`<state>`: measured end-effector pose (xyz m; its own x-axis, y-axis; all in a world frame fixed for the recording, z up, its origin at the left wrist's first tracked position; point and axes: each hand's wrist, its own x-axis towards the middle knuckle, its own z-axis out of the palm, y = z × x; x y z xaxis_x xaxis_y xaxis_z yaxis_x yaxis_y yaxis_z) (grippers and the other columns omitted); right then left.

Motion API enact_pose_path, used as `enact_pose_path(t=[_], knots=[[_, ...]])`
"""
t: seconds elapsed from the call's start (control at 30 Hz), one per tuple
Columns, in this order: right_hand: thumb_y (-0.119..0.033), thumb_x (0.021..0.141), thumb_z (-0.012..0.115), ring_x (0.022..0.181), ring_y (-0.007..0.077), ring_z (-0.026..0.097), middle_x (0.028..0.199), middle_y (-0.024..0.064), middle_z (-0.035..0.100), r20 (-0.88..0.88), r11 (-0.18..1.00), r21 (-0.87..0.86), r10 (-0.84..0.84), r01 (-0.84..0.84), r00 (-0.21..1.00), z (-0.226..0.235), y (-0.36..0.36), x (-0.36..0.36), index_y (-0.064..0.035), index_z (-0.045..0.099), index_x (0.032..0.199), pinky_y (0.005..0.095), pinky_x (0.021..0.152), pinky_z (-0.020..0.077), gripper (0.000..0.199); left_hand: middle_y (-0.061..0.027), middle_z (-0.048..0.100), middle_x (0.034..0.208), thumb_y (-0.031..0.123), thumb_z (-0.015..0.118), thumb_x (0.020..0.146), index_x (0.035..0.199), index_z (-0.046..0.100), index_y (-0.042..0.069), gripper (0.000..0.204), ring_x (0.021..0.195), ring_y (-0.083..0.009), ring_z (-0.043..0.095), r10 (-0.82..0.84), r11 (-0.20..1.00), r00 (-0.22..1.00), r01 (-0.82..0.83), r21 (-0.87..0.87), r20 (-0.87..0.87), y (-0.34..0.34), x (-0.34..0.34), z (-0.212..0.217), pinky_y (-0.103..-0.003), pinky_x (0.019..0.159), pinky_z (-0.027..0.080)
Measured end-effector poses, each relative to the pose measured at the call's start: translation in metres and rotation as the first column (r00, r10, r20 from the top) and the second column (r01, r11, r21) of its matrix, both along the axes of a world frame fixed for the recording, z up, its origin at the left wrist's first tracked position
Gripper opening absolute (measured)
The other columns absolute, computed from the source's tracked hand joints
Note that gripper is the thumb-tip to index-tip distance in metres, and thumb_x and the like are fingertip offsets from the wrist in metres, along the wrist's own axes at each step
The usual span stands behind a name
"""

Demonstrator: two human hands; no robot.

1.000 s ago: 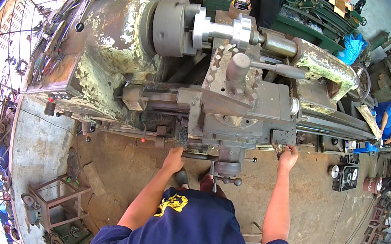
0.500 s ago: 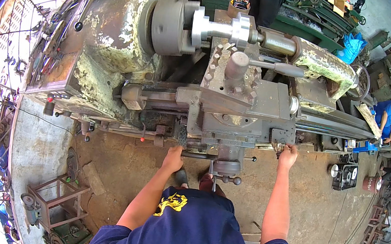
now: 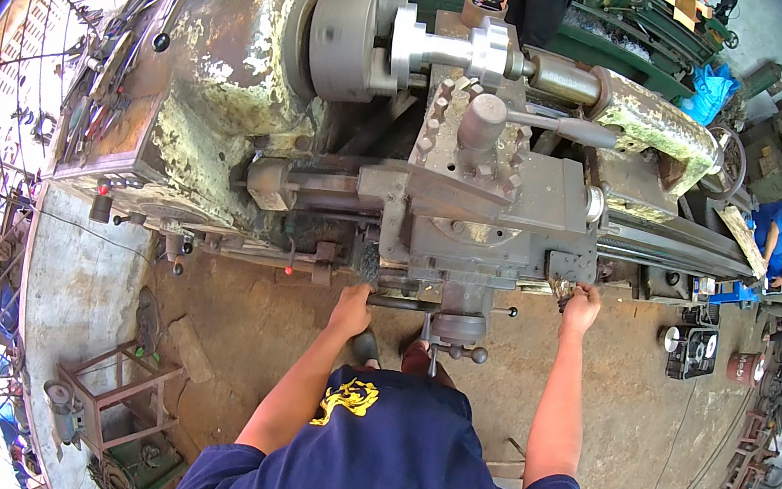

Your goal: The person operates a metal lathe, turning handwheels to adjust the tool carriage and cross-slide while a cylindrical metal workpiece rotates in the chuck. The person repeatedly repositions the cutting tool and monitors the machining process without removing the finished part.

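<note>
Head view shows the left hand [image 3: 351, 309] closed on the handwheel [image 3: 402, 303] under the lathe carriage [image 3: 475, 222] and the right hand [image 3: 580, 310] gripping a lever [image 3: 563, 289] at its right corner, so positioning the carriage seems underway, needing slow, even turning.

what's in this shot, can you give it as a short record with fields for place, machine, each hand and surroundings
place: workshop with a bare concrete floor
machine: large old metal lathe, paint worn, chuck holding a shiny stepped workpiece
left hand: left hand at the front of the carriage, on or near a handwheel; grip unclear
right hand: right hand on a lever or handle at the carriage's right edge
body: person in a dark blue shirt, standing at the lathe
surroundings: small metal stand at lower left; co-worker in blue at far right; green machines behind
</note>
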<state>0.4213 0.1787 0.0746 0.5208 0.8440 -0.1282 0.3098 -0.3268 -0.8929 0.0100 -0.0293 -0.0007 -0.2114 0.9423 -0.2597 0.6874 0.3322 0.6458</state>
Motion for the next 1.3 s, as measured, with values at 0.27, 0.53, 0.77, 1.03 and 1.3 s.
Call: enact_pose_path(t=[0.27, 0.53, 0.77, 1.03, 1.3], knots=[[-0.007, 0.088, 0.058, 0.067, 0.0157, 0.058, 0.077, 0.0078, 0.064, -0.017, 1.000, 0.012, 0.000, 0.001, 1.000, -0.003, 0.001, 0.003, 0.0015, 0.067, 0.098, 0.0332, 0.060, 0.0462, 0.016, -0.0215, 0.059, 0.115, 0.000, 0.061, 0.078, 0.116, 0.057, 0.002, 0.039, 0.113, -0.0411, 0.051, -0.022, 1.000, 1.000, 0.022, 0.013, -0.019, 0.001, -0.002, -0.002, -0.047, 0.097, 0.043], [-0.007, 0.087, 0.058, 0.065, 0.0159, 0.059, 0.076, 0.0079, 0.064, 0.012, 0.999, 0.033, -0.016, 0.016, 1.000, 0.000, -0.001, -0.001, 0.0012, 0.067, 0.098, 0.0336, 0.059, 0.0466, 0.016, -0.0210, 0.060, 0.118, 0.001, 0.062, 0.080, 0.119, 0.058, 0.003, 0.040, 0.115, -0.0404, 0.052, -0.040, 0.999, 0.999, 0.040, -0.030, 0.000, 0.006, -0.006, -0.002, -0.046, 0.099, 0.044], [-0.006, 0.087, 0.058, 0.066, 0.0152, 0.058, 0.074, 0.0066, 0.064, -0.026, 1.000, 0.014, -0.006, 0.006, 1.000, -0.004, 0.000, 0.002, 0.0019, 0.066, 0.097, 0.0325, 0.060, 0.0461, 0.016, -0.0216, 0.061, 0.120, -0.002, 0.060, 0.078, 0.121, 0.059, 0.004, 0.043, 0.117, -0.0388, 0.053, -0.010, 0.990, 1.000, 0.012, -0.138, 0.014, 0.009, -0.004, 0.009, -0.045, 0.100, 0.044], [-0.006, 0.088, 0.058, 0.064, 0.0144, 0.057, 0.074, 0.0066, 0.063, -0.009, 1.000, 0.013, -0.007, 0.008, 1.000, 0.001, 0.000, 0.000, 0.0022, 0.066, 0.096, 0.0326, 0.058, 0.0454, 0.015, -0.0234, 0.062, 0.118, 0.007, 0.069, 0.079, 0.120, 0.060, 0.004, 0.042, 0.116, -0.0405, 0.054, -0.030, 0.996, 1.000, 0.031, -0.080, 0.004, 0.008, -0.007, 0.000, -0.043, 0.100, 0.045], [-0.006, 0.088, 0.057, 0.061, 0.0150, 0.058, 0.072, 0.0063, 0.062, -0.029, 0.999, 0.035, -0.012, 0.013, 1.000, 0.002, 0.000, -0.002, 0.0032, 0.066, 0.096, 0.0331, 0.055, 0.0450, 0.015, -0.0232, 0.061, 0.118, 0.000, 0.062, 0.078, 0.120, 0.060, 0.001, 0.042, 0.116, -0.0397, 0.054, -0.037, 0.991, 0.999, 0.034, -0.129, -0.019, 0.010, -0.005, 0.007, -0.046, 0.100, 0.045]])
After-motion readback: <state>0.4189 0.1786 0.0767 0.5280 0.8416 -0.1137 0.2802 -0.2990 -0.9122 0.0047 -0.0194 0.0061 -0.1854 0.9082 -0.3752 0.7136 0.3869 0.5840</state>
